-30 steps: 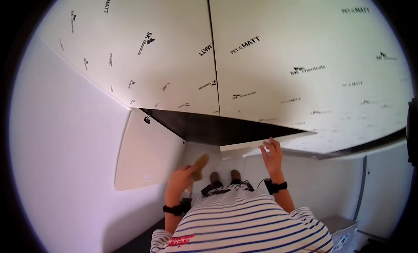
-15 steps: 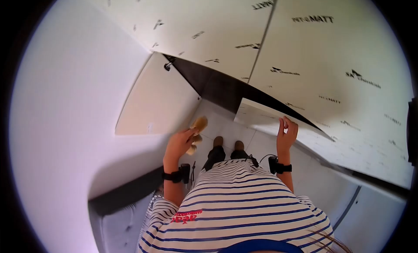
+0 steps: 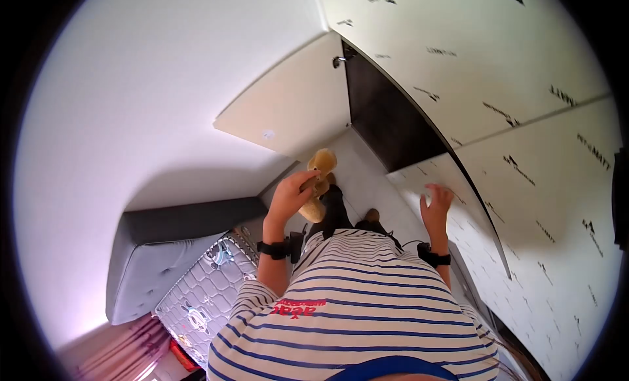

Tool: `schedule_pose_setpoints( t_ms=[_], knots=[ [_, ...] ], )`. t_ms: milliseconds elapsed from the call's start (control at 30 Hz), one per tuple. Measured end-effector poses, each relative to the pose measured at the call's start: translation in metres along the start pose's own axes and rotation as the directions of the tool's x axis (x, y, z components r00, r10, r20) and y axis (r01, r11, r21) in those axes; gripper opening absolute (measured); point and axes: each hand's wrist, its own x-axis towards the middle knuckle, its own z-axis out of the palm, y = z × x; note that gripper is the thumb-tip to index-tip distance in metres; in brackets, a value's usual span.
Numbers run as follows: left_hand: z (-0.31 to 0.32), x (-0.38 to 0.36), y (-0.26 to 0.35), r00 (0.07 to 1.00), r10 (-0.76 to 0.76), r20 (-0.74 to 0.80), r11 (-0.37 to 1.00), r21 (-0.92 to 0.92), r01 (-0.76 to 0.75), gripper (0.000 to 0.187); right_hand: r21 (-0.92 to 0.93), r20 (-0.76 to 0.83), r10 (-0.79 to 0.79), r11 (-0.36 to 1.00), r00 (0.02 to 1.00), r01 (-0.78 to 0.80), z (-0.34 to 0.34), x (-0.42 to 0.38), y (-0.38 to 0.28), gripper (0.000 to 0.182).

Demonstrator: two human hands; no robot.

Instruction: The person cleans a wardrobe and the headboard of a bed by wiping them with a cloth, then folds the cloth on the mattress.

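Observation:
Pinched in the fingers of my left hand (image 3: 288, 196) is a tan plush toy (image 3: 323, 161), fuzzy and rounded, with small dark spots like eyes. It hangs in front of my legs, partly covered by the fingers. My right hand (image 3: 437, 203) is raised with its fingers apart and nothing in them. Close behind its fingertips stands a swung-out white cabinet door (image 3: 452, 201) printed with dark lettering. Farther left, a plain cream cabinet door (image 3: 295, 96) also stands swung out, and the dark cabinet interior (image 3: 386, 112) shows between the two doors.
Tall printed cabinet panels (image 3: 557, 158) fill the right side. A white wall (image 3: 164, 86) rises at the left. Below it are a grey padded headboard (image 3: 164, 256) and a patterned mattress (image 3: 203, 296). Pinkish curtains (image 3: 124, 351) hang at the lower left.
The view has turned, bringing more of the mattress and curtains into sight. My right hand has come off the edge of the printed door. My left hand still holds the plush toy.

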Motion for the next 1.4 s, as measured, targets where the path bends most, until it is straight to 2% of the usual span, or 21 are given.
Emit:
schedule_pose_setpoints(
  t_ms=[33,67,133,167,233,367,400,467,533,600,633,667,733,800,867,933,1000,1067,1133,1233,1400],
  knots=[
    [-0.004,0.004,-0.006,1.0,0.01,-0.009,1.0,0.022,-0.01,0.037,0.126,0.288,0.042,0.989,0.957,-0.081,0.006,0.004,0.002,0.027],
    [-0.007,0.01,-0.013,1.0,0.025,-0.016,0.999,0.046,-0.024,0.037,0.126,0.278,0.027,0.99,0.96,-0.064,0.018,0.013,0.0,0.027],
    [-0.021,0.025,-0.015,0.996,0.065,-0.066,0.997,0.054,-0.061,0.035,0.345,0.761,-0.119,0.907,0.637,-0.243,0.032,0.037,-0.018,0.033],
    [-0.028,0.031,-0.015,0.994,0.074,-0.075,0.997,0.037,-0.072,0.034,0.343,0.756,-0.129,0.913,0.641,-0.22,0.04,0.048,-0.031,0.033],
    [-0.048,0.043,-0.004,0.993,0.092,-0.079,0.995,0.036,-0.089,0.03,0.338,0.707,-0.313,0.937,0.634,0.087,0.058,0.08,-0.086,0.037],
    [-0.07,0.06,-0.016,0.943,0.298,-0.15,0.955,0.05,-0.294,0.03,0.811,0.394,-0.563,0.585,0.726,0.013,0.084,0.138,-0.2,0.044],
    [-0.076,0.062,-0.014,0.936,0.309,-0.169,0.951,0.054,-0.304,0.03,0.81,0.385,-0.576,0.586,0.721,0.035,0.085,0.151,-0.225,0.044],
    [-0.093,0.062,-0.011,0.936,0.268,-0.227,0.954,-0.075,-0.291,0.032,0.846,0.475,-0.57,0.505,0.671,-0.17,0.086,0.173,-0.27,0.041],
    [-0.115,0.062,-0.023,0.932,0.229,-0.281,0.966,-0.054,-0.254,0.027,0.834,0.465,-0.572,0.539,0.676,-0.118,0.092,0.189,-0.301,0.038],
    [-0.132,0.062,-0.048,0.941,0.209,-0.267,0.903,-0.317,-0.291,0.03,0.813,0.47,-0.563,0.576,0.679,-0.085,0.101,0.2,-0.314,0.035],
    [-0.138,0.06,-0.055,0.983,-0.005,-0.181,0.807,-0.581,-0.103,0.035,0.803,0.431,-0.61,0.595,0.665,0.026,0.107,0.2,-0.315,0.033],
    [-0.144,0.061,-0.061,0.983,-0.004,-0.181,0.806,-0.583,-0.105,0.035,0.785,0.395,-0.657,0.605,0.642,0.135,0.111,0.198,-0.318,0.032],
    [-0.155,0.063,-0.068,0.956,-0.255,-0.146,0.817,-0.562,0.132,0.034,0.792,0.446,-0.648,0.607,0.618,0.065,0.11,0.193,-0.325,0.028],
    [-0.156,0.061,-0.084,0.916,-0.263,-0.304,0.893,-0.436,0.112,0.027,0.791,0.483,-0.618,0.612,0.62,-0.007,0.108,0.194,-0.331,0.025],
    [-0.166,0.06,-0.101,0.782,0.009,-0.624,1.0,0.013,-0.001,0.024,0.805,0.433,-0.613,0.593,0.66,0.022,0.116,0.198,-0.333,0.023],
    [-0.169,0.057,-0.112,0.738,-0.021,-0.675,0.998,0.035,0.061,0.025,0.819,0.393,-0.61,0.573,0.688,0.041,0.126,0.206,-0.336,0.021],
    [-0.169,0.056,-0.115,0.674,0.127,-0.727,0.969,0.235,0.071,0.027,0.799,0.533,-0.49,0.56,0.689,-0.22,0.134,0.216,-0.337,0.019],
    [-0.164,0.06,-0.117,0.689,0.09,-0.719,0.977,0.199,0.079,0.029,0.807,0.516,-0.521,0.562,0.68,-0.182,0.14,0.226,-0.34,0.018],
    [-0.157,0.07,-0.117,0.663,0.079,-0.744,0.987,0.153,0.055,0.03,0.842,0.368,-0.645,0.537,0.67,0.055,0.14,0.235,-0.343,0.019],
    [-0.15,0.083,-0.114,0.586,-0.107,-0.803,0.993,-0.061,0.098,0.024,0.867,0.306,-0.644,0.492,0.701,0.074,0.136,0.24,-0.342,0.02],
    [-0.157,0.094,-0.118,0.557,-0.123,-0.821,0.989,-0.055,0.137,0.011,0.88,0.253,-0.517,0.474,0.818,0.028,0.125,0.241,-0.314,0.019]
  ],
)
